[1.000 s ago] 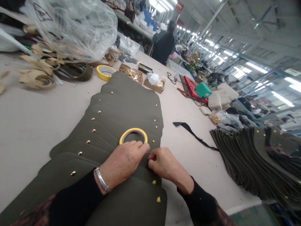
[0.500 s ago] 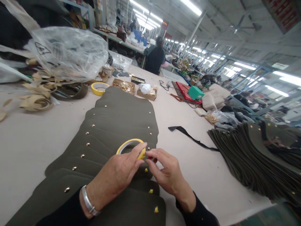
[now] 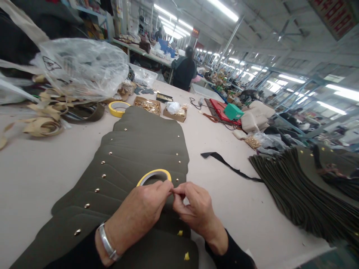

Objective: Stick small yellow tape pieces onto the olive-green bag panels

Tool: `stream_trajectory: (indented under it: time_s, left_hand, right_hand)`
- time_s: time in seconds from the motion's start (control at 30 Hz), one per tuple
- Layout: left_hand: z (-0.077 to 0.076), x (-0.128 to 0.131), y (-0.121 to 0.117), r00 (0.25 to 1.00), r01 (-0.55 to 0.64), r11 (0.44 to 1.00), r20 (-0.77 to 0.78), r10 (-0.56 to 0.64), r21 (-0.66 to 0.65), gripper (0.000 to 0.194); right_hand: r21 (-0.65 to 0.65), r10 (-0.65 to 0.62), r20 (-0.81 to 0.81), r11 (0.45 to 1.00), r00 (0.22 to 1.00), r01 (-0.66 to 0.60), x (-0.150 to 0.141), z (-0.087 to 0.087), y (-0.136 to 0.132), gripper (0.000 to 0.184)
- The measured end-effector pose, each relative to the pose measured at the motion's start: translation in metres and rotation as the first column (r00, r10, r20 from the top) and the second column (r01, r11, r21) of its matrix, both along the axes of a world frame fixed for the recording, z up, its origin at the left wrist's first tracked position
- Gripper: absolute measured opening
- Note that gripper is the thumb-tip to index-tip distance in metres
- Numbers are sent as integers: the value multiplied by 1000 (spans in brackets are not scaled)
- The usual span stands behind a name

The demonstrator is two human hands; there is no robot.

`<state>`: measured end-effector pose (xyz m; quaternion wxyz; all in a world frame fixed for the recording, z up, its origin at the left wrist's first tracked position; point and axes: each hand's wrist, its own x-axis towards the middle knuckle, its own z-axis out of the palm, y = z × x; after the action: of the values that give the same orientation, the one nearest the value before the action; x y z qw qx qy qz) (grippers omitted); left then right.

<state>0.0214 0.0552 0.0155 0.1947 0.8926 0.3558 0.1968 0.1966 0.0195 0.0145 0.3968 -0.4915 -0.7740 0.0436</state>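
Note:
My left hand (image 3: 146,203), with a silver bracelet at the wrist, is closed on a roll of yellow tape (image 3: 154,173). The roll is held over a spread of overlapping dark olive panels (image 3: 148,142). My right hand (image 3: 196,209) pinches with thumb and forefinger right beside the left fingertips; whatever is between its fingers is too small to make out. Gold studs (image 3: 103,176) run along both sides of the panels. Small yellow tape bits (image 3: 180,232) sit on the right edge of the nearest panels.
A thick stack of olive panels (image 3: 294,186) lies at the right, a black strip (image 3: 224,160) beside it. Further back are a second tape roll (image 3: 119,108), boxes of gold hardware (image 3: 148,105) and a clear plastic bag (image 3: 84,67). A person (image 3: 184,71) stands beyond the table.
My left fingers have closed down at the tape roll's near edge, and my right fingertips have drawn together into a tighter pinch. The tape roll has shifted slightly left.

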Motion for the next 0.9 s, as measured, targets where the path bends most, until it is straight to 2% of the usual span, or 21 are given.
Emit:
stream_trajectory:
  time_s: [0.07, 0.13, 0.2, 0.27, 0.33, 0.4, 0.47, 0.53, 0.63, 0.73, 0.8, 0.9]
  left_hand:
    - [0, 3, 3, 1000, -13, 997, 12, 12, 80, 18]
    - [-3, 6, 5, 999, -33, 984, 39, 26, 177, 20]
    - [-7, 8, 4, 997, -45, 969, 73, 28, 242, 21]
    - [-12, 10, 2, 994, -45, 963, 104, 18, 264, 22]
    - [-15, 11, -1, 996, -43, 965, 92, 20, 260, 20]
    - [-17, 11, -2, 998, -51, 972, -12, 55, 229, 17]
    - [-17, 11, 0, 984, -45, 982, -159, 74, 181, 14]
    - [-17, 12, 2, 962, -26, 991, -265, 60, 130, 13]
    - [-18, 14, 4, 949, -7, 996, -313, 34, 88, 13]
    - [-20, 15, 5, 952, 0, 997, -304, 24, 79, 14]
    - [-20, 14, 5, 956, 4, 998, -294, 17, 70, 14]
    - [-19, 13, 5, 957, 2, 999, -290, 12, 50, 13]
  right_hand:
    - [-189, -99, -173, 980, 980, 66, -5, 3, 1, 12]
    - [-449, -237, -386, 893, 892, 43, -9, 4, 5, 11]
    - [-603, -352, -519, 797, 779, -42, -8, 1, 12, 11]
    - [-657, -444, -561, 752, 698, -50, -1, -7, 20, 12]
    - [-708, -530, -540, 706, 654, -13, 10, -17, 28, 16]
    - [-766, -558, -487, 643, 672, -20, 22, -26, 33, 21]
    - [-788, -516, -436, 615, 737, -35, 30, -32, 35, 23]
    - [-781, -464, -391, 624, 795, -19, 33, -34, 34, 24]
    - [-748, -387, -269, 661, 882, 62, 30, -29, 34, 21]
    - [-626, -264, -74, 763, 962, 161, 23, -23, 37, 16]
    - [-531, -205, 53, 823, 977, 201, 19, -20, 41, 14]
    - [-489, -157, 212, 837, 965, 244, 17, -20, 45, 15]
